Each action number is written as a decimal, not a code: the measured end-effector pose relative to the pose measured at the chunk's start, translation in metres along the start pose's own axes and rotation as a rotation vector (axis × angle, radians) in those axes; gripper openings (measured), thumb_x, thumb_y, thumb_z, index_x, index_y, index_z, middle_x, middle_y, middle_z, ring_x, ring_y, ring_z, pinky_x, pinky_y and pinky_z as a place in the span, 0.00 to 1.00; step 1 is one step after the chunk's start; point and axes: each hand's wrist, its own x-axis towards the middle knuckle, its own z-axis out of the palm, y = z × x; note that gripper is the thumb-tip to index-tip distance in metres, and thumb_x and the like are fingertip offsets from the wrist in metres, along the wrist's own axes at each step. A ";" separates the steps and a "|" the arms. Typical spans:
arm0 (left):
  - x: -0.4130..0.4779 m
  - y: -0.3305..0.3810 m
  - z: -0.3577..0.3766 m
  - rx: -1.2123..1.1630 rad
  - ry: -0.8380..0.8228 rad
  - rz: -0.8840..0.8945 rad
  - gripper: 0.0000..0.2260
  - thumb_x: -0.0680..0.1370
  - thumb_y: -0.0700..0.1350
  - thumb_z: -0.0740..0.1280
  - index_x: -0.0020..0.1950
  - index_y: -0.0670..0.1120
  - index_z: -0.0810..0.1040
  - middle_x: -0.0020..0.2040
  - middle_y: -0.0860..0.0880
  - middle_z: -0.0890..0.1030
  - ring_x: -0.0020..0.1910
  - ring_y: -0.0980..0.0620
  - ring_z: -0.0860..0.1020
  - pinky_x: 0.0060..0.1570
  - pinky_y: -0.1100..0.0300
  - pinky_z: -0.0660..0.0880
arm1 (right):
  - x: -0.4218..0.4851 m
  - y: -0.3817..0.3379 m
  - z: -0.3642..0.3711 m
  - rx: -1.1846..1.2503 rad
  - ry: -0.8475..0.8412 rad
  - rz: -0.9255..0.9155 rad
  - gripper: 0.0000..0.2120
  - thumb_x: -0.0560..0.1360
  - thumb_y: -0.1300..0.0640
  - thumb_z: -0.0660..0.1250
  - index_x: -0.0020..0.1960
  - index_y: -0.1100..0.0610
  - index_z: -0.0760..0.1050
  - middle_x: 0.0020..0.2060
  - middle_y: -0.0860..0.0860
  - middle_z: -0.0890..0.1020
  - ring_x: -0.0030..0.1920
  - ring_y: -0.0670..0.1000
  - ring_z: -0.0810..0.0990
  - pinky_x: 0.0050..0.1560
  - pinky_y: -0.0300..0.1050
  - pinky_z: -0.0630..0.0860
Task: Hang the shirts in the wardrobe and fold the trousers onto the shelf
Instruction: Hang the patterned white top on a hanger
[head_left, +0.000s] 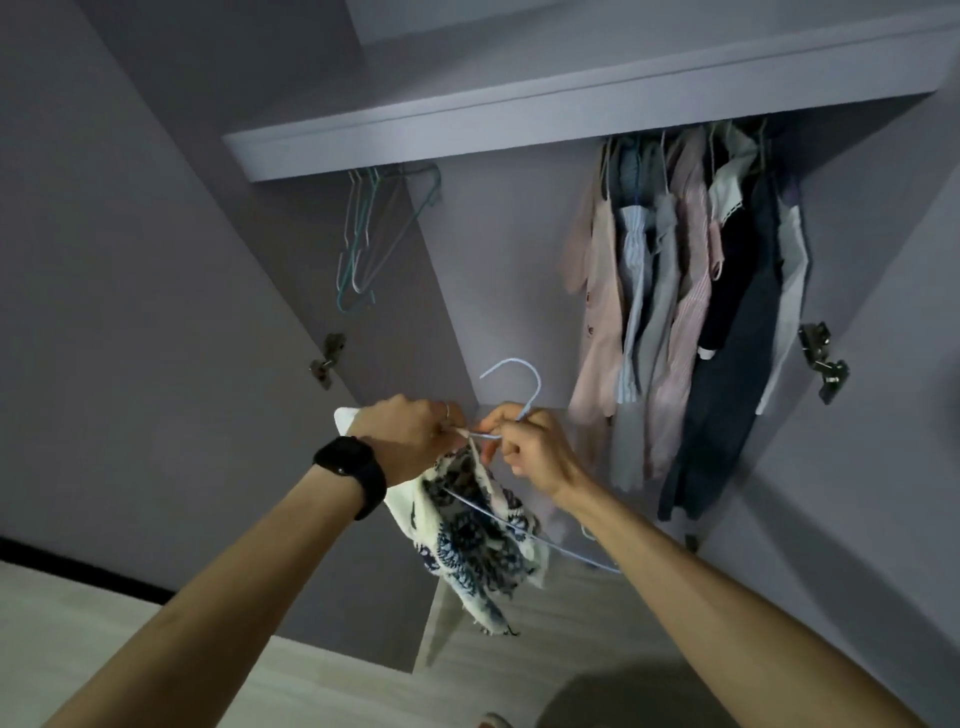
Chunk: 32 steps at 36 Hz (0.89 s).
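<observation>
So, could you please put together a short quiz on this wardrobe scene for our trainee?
1. True or false: the left hand, holding the patterned shirt, has a black watch at its wrist.
2. The empty hangers hang on which side of the hung clothes? A) left B) right C) behind
3. Fill in: the right hand grips the blue hanger just below its ____.
Key: 1 true; 2 A; 3 hook.

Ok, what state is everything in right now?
patterned shirt: partly on the blue hanger, not yet hung
blue hanger: held, not hung up
left hand: pinches patterned shirt
right hand: grips blue hanger
empty hangers: hanging, bare
hung clothes: hanging, bunched at right
wardrobe door: open
</observation>
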 end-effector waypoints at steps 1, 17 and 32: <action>-0.001 0.000 -0.002 0.086 0.025 -0.010 0.10 0.80 0.60 0.63 0.59 0.61 0.78 0.53 0.55 0.82 0.56 0.48 0.80 0.45 0.57 0.73 | 0.001 0.001 0.000 0.099 -0.038 0.031 0.14 0.62 0.61 0.59 0.43 0.62 0.78 0.30 0.61 0.81 0.21 0.45 0.64 0.23 0.36 0.60; -0.015 -0.020 -0.011 0.126 -0.065 0.026 0.14 0.79 0.63 0.65 0.59 0.57 0.80 0.57 0.52 0.82 0.56 0.46 0.79 0.49 0.55 0.75 | 0.045 0.009 -0.006 -0.879 -0.219 0.119 0.01 0.73 0.54 0.70 0.43 0.51 0.78 0.42 0.51 0.84 0.40 0.51 0.84 0.39 0.43 0.80; -0.020 -0.033 -0.026 0.099 0.008 -0.022 0.12 0.80 0.61 0.65 0.55 0.54 0.80 0.53 0.51 0.82 0.51 0.46 0.79 0.46 0.54 0.76 | 0.045 0.002 0.013 -1.201 -0.043 -0.203 0.13 0.73 0.55 0.69 0.37 0.52 0.64 0.31 0.52 0.75 0.37 0.62 0.79 0.34 0.46 0.72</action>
